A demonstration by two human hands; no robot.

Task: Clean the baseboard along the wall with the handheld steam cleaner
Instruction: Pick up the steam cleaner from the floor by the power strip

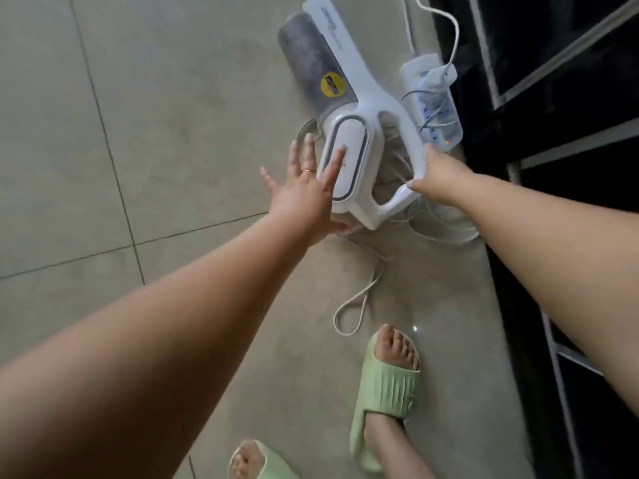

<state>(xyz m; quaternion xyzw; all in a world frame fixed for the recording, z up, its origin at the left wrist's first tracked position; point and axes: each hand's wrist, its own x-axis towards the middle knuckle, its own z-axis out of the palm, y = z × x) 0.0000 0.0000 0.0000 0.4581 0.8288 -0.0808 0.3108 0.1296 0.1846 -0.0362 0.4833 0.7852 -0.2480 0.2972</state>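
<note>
The steam cleaner [349, 146] lies on the tiled floor [103, 150] in the middle of the view, its grey tank end pointing far and its looped handle toward the right. Just right of it a white power strip [432, 102] sits against a dark cabinet [553, 98], and loose cord [359, 299] is coiled under and near the cleaner, trailing toward the green slippers [387, 392].

The right hand [435, 178] grips the handle, fingers wrapped round its outer bar. The left hand [304, 191] lies flat, fingers straight and spread, the first one resting on the oval white cover on the body; it grasps nothing.

This looks like the pick-up and readying step, with no baseboard cleaning begun and no baseboard plainly in view. To do it well, the right hand should keep a full wrap on the handle and lift with the far end pointed away from feet and legs, since steam will leave from there. The left hand can steady the body while it rises, then move clear. The cord is the main snag: it loops under the cleaner and near the feet, so it is best drawn out to one side before walking to the wall. Whether the tank holds water or the unit is switched on cannot be told here.
</note>
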